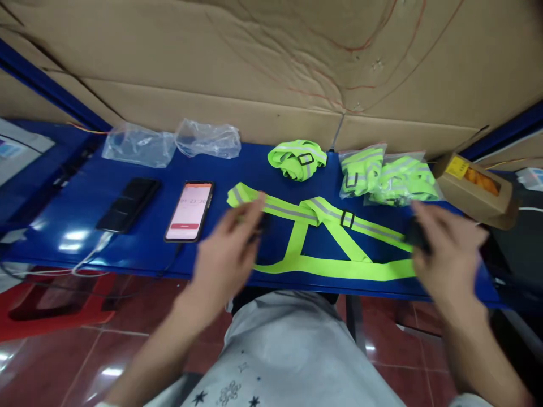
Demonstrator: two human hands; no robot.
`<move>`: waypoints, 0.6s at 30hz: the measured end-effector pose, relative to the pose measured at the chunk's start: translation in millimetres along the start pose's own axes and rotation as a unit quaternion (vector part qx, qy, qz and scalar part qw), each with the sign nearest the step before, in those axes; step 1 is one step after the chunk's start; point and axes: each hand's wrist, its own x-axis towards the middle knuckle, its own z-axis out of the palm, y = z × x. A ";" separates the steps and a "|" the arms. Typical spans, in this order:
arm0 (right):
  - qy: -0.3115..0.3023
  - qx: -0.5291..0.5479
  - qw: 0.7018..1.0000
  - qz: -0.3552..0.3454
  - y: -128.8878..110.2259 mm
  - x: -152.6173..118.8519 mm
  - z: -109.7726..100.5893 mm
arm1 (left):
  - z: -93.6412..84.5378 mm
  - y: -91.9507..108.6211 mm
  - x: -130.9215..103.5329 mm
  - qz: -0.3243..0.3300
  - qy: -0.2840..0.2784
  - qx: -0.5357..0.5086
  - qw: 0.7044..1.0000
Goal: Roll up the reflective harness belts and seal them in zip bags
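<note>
A neon-yellow reflective strap vest (335,265) lies spread on the blue table, with grey stripes and a black slide adjuster (347,219) on one strap. At its left end my left hand (227,249) is closed on a dark piece that looks like a buckle half, mostly hidden by the fingers. My right hand (449,249) grips a black buckle (418,234) at the right end of the straps. Both hands are blurred. Beyond the vest lie a bundled strap vest (297,160) and two clear bags of folded vests (362,170).
Left on the blue table (80,206) are a lit phone (189,212) and a black device (128,204) with a white cable. Clear plastic bags (138,146) lie at the back against a cardboard wall (212,104). A small carton (475,189) stands at right.
</note>
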 end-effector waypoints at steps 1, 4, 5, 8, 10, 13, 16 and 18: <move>0.001 -0.003 1.000 -0.006 -12.9 5.7 18.4 | 17.9 14.6 -5.8 0.034 -0.028 0.044 0.998; -0.001 -0.007 0.998 -0.054 -51.3 18.2 78.4 | 64.1 47.0 -18.1 0.118 -0.069 0.119 0.983; -0.001 -0.009 0.997 -0.072 -60.9 19.6 96.3 | 75.1 53.8 -19.9 0.132 -0.062 0.136 0.980; 0.009 -0.017 0.993 -0.114 -73.1 16.4 134.2 | 92.9 62.8 -20.5 0.166 -0.022 0.163 0.972; 0.024 -0.026 0.990 -0.133 -69.9 11.8 145.8 | 94.7 61.3 -19.1 0.184 -0.013 0.168 0.968; 0.037 -0.034 0.989 -0.142 -61.1 7.7 149.0 | 92.0 54.4 -17.8 0.191 -0.016 0.175 0.966; 0.031 -0.035 0.988 -0.146 -58.2 8.2 147.0 | 91.2 49.9 -18.2 0.194 -0.020 0.180 0.964; 0.021 -0.033 0.987 -0.156 -59.9 9.5 147.0 | 93.1 50.2 -19.2 0.212 -0.025 0.181 0.960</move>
